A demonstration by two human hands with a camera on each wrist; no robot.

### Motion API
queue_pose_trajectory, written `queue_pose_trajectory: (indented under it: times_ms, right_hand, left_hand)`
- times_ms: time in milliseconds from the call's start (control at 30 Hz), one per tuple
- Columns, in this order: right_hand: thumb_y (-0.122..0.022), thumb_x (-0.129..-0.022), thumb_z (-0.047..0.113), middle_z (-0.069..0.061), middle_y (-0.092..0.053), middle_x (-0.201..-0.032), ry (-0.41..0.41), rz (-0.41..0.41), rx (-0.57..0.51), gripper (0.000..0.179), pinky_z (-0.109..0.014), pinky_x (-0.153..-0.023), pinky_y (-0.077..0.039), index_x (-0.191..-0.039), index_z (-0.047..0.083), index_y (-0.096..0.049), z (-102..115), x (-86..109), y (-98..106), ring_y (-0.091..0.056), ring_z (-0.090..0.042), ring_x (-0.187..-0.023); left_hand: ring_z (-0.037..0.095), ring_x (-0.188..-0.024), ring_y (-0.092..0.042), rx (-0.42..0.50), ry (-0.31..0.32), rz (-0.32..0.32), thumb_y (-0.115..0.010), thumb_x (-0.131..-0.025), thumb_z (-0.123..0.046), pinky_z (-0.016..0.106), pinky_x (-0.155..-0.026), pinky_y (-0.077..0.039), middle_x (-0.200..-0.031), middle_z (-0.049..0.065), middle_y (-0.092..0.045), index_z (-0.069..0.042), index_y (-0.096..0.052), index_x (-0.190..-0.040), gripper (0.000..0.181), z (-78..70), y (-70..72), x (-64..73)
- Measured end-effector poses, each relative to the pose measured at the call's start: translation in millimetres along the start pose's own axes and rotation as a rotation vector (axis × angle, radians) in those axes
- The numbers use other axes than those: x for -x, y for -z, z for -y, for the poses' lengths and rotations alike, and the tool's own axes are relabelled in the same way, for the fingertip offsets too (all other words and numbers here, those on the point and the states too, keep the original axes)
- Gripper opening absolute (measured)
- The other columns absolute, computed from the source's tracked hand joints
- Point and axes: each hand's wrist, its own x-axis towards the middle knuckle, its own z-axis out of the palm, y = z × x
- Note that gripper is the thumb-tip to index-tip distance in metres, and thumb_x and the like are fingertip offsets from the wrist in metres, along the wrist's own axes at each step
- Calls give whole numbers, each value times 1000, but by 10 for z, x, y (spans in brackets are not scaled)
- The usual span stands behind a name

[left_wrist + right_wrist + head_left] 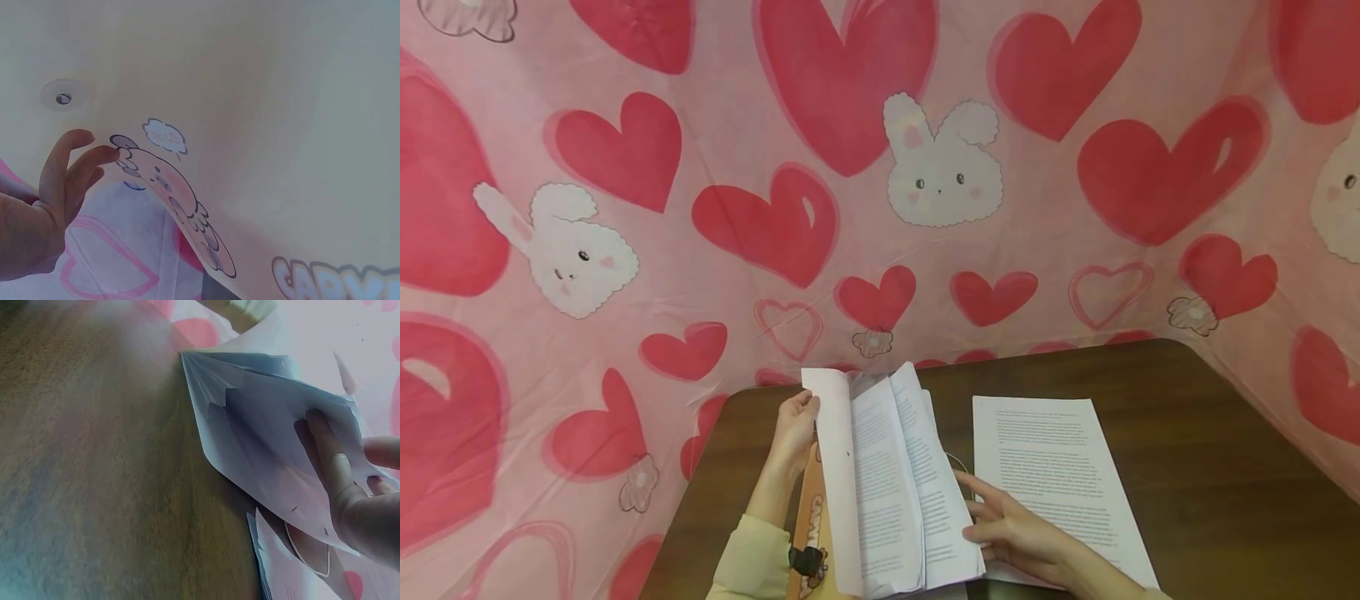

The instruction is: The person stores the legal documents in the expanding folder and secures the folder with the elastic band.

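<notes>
Heart-print cloth (730, 125) backed the table (1210, 467); left of a loose page (1045, 450), my left hand (796, 425) pinched the folder (838, 500) while my right hand (1018, 529) gripped its printed sheets (883, 483)! Both ran lengthwise away from me, far ends leaning left.

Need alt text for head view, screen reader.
A person's left hand holds a white flap open while the right hand holds printed pages beside it, over a brown table. Another printed sheet lies to the right; pink heart-patterned fabric hangs behind.
</notes>
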Motion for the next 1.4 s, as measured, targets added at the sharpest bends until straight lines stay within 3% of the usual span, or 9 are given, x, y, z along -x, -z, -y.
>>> queue_pose_trajectory:
  times_ms: [67,267,533,700,800,900,1000,1233,1400]
  right_hand:
    - [-58,-107,0,-18,-59,-155,6,6,0,95,-40,-100,-65,-173,2,10,-4,-22,-15,-73,-26,-124]
    - [-59,-106,-1,-22,-55,-159,19,23,1,96,-39,-98,-66,-172,-1,12,-24,-74,-75,-73,-25,-122]
    - [-58,-105,-4,-18,-58,-156,48,66,-30,96,-38,-99,-66,-172,0,10,-83,-144,-143,-72,-23,-124]
    - [-58,-104,-5,-14,-62,-151,46,64,-39,95,-38,-97,-66,-173,1,8,-112,-189,-171,-72,-21,-122]
    - [-59,-104,-5,-14,-62,-151,38,44,-32,95,-38,-97,-66,-173,1,7,-128,-209,-184,-72,-21,-121]
    - [-59,-103,-3,-16,-60,-153,30,19,-20,96,-37,-96,-66,-174,2,5,-138,-225,-201,-71,-20,-121]
    - [-61,-103,-2,-17,-59,-156,23,3,-17,96,-36,-96,-66,-174,3,3,-149,-238,-218,-71,-19,-121]
    - [-61,-103,-3,-22,-48,-168,34,33,-45,96,-39,-98,-65,-175,4,3,-191,-279,-257,-70,-22,-127]
    - [-62,-102,-5,-27,-41,-172,36,38,-46,98,-42,-101,-65,-175,3,5,-234,-304,-279,-69,-24,-130]
  left_hand:
    - [0,-78,-70,-1,-3,1,-32,-118,-8,18,-68,-61,-113,20,-72,24,-9,-164,60,0,-2,0]
    - [3,-86,-70,-10,-13,-1,-32,-118,-8,19,-73,-62,-128,31,-68,25,-12,-163,59,1,-14,4]
    - [0,-78,-69,-1,2,-4,-32,-118,-8,19,-67,-61,-108,11,-71,24,-10,-164,61,-4,-16,5]
    - [1,-85,-69,-7,7,-10,-32,-118,-9,19,-71,-62,-129,31,-66,25,-10,-164,60,-2,-17,0]
    - [2,-90,-68,-6,7,-5,-31,-118,-9,18,-75,-61,-148,45,-52,26,-8,-163,61,1,-16,1]
    - [2,-92,-68,-1,6,-1,-30,-118,-9,16,-76,-61,-155,49,-43,26,-5,-163,62,7,-8,-1]
    - [2,-90,-67,3,-2,1,-29,-118,-9,16,-76,-60,-153,48,-43,27,-5,-162,62,15,-7,-5]
    - [1,-88,-66,25,-6,-6,-29,-118,-8,16,-74,-60,-144,37,-50,25,-8,-163,60,17,-13,-6]
    - [2,-78,-65,49,-16,-14,-30,-118,-6,17,-65,-58,-107,11,-63,27,-20,-160,54,19,-26,-13]
